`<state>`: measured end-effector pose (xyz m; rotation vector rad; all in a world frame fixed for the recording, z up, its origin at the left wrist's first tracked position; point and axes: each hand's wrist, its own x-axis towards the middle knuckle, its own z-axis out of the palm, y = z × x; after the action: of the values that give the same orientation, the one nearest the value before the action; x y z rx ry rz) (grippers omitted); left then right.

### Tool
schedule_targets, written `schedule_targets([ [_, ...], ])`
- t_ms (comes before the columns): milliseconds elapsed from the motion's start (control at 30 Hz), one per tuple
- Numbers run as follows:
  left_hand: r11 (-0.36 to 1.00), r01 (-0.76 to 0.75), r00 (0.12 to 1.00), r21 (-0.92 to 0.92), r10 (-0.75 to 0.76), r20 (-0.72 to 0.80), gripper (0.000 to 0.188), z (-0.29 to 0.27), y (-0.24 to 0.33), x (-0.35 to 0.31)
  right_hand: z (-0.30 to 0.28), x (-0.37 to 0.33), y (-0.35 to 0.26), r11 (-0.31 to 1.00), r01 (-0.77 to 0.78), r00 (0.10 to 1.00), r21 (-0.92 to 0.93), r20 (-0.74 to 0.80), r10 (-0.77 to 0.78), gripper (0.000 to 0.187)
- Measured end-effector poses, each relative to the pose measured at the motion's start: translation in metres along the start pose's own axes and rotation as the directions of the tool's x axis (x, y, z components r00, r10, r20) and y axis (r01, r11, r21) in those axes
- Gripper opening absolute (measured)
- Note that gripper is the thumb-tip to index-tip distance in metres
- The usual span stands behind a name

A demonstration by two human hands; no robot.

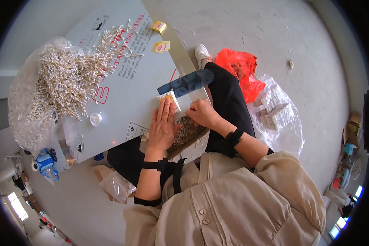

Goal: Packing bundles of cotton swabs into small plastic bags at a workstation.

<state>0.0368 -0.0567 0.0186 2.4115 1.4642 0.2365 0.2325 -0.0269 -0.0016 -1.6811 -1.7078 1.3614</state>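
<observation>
- Grey worktop (121,106), loose swab heap (65,78) left of the swab bundle (169,95)
- left hand (164,128) lies flat on that bundle
- right hand (204,113)'s curled beside it, can't tell if gripping

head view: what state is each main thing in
white rectangular swab bundle, flat, under left bare hand
right bare hand, curled
large clear plastic swab bag, open, spilling onto grey table
red plastic bag, crumpled
brown cardboard box, open, holding swabs
</observation>
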Motion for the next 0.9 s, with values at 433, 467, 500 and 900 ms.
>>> schedule_targets([
  [433, 0.774, 0.388, 0.799, -0.501, -0.553, -0.237, 0.032, 0.017, -0.023, 0.012, 0.006, 0.011, -0.015, 0.957, -0.099, 0.987, 0.271, -0.093, 0.128, 0.029],
  [467, 0.811, 0.417, 0.813, -0.411, -0.535, -0.232, 0.033, 0.015, -0.02, 0.02, 0.01, 0.016, -0.015, 0.986, -0.032, 0.989, 0.166, -0.14, 0.056, 0.029],
  [500, 0.813, 0.413, 0.814, -0.411, -0.532, -0.234, 0.033, 0.014, -0.016, 0.026, 0.012, 0.019, -0.015, 0.998, 0.032, 0.984, 0.055, -0.178, -0.021, 0.03],
  [900, 0.394, -0.078, 0.878, -0.916, -0.408, -0.25, 0.049, -0.031, 0.021, 0.016, -0.01, -0.011, -0.032, 0.805, 0.271, 0.959, 0.527, -0.076, -0.273, 0.025],
])
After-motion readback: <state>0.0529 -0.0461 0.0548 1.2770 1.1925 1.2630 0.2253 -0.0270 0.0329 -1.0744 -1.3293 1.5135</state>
